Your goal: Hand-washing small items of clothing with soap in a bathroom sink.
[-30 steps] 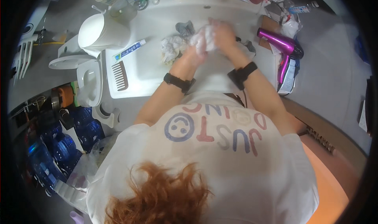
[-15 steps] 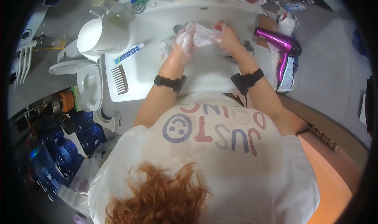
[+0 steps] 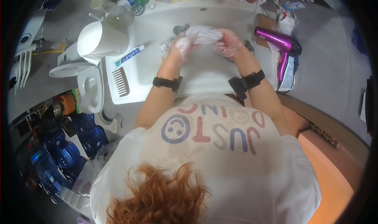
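Observation:
Over the white washbasin (image 3: 201, 78), a wet white cloth (image 3: 204, 34) is bunched and stretched between my two hands. My left hand (image 3: 182, 46), with suds on its back, is closed on the cloth's left end. At the other end my right hand (image 3: 228, 45) grips it, fingers curled round and foamy. Just behind the left hand a grey piece of fabric (image 3: 181, 28) shows in the basin, with more pale fabric (image 3: 165, 47) beside that wrist. Another dark grey piece (image 3: 249, 47) lies by my right wrist, partly hidden.
On the basin's left ledge are a toothpaste tube (image 3: 130, 56) and a brown comb (image 3: 120, 82), near a white bucket (image 3: 103, 41). A purple hair dryer (image 3: 279, 41) lies on the right rim. Cups, bottles and packages line the back. A toilet (image 3: 90, 84) stands at left.
My right hand has turned over and curled round the cloth. The left hand has shifted slightly left and nearer, and the cloth is now gathered into a thicker bunch.

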The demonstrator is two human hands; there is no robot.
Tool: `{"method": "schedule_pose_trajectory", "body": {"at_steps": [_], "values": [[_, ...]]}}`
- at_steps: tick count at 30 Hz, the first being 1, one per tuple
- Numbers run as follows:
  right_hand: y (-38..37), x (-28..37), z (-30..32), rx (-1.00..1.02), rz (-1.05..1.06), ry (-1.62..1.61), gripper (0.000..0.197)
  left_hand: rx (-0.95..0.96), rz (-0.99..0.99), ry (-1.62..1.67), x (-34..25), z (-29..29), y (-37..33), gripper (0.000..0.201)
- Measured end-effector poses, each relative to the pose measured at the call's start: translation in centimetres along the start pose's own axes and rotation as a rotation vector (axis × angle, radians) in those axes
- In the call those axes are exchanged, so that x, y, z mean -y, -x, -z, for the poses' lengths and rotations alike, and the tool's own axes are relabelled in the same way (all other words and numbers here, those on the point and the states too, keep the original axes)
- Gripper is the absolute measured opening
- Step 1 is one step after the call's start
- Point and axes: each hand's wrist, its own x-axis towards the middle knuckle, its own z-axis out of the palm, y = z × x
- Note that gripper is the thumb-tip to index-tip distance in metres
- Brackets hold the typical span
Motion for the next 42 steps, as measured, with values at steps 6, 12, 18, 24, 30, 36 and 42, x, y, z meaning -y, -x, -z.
{"method": "schedule_pose_trajectory", "body": {"at_steps": [6, 12, 18, 24, 30, 36, 42], "values": [[-0.5, -0.5, -1.1, 0.04, 0.09, 0.028, 0.024, 0.323, 0.036, 1.121, -0.7, -1.7, 0.7, 0.035], [-0.9, -2.0, -4.5, -0.317, 0.352, 0.237, 0.032, 0.431, -0.027, 1.043, 0.5, -1.3, -0.3, 0.037], [-3.3, -3.3, -1.5, -0.776, 0.815, 1.749, 0.034, 0.02, -0.028, 0.901, 0.6, -3.5, -2.3, 0.046], [-0.9, -6.6, -7.8, -0.569, 0.822, 1.96, 0.03, 0.572, -0.115, 0.808, 5.0, 0.7, -5.5, 0.042], [-2.7, -2.2, -3.4, -0.49, 0.684, 2.174, 0.022, -0.033, -0.091, 0.723, 3.6, -4.8, -2.3, 0.044], [-4.7, -3.1, 1.2, -0.603, 0.613, 1.909, 0.028, 0.069, -0.15, 0.684, 4.1, -4.1, -2.4, 0.031], [-2.2, -4.9, -2.4, -0.56, 0.79, 1.985, 0.035, 0.068, -0.1, 0.691, 4.0, -3.9, -2.1, 0.03]]}}
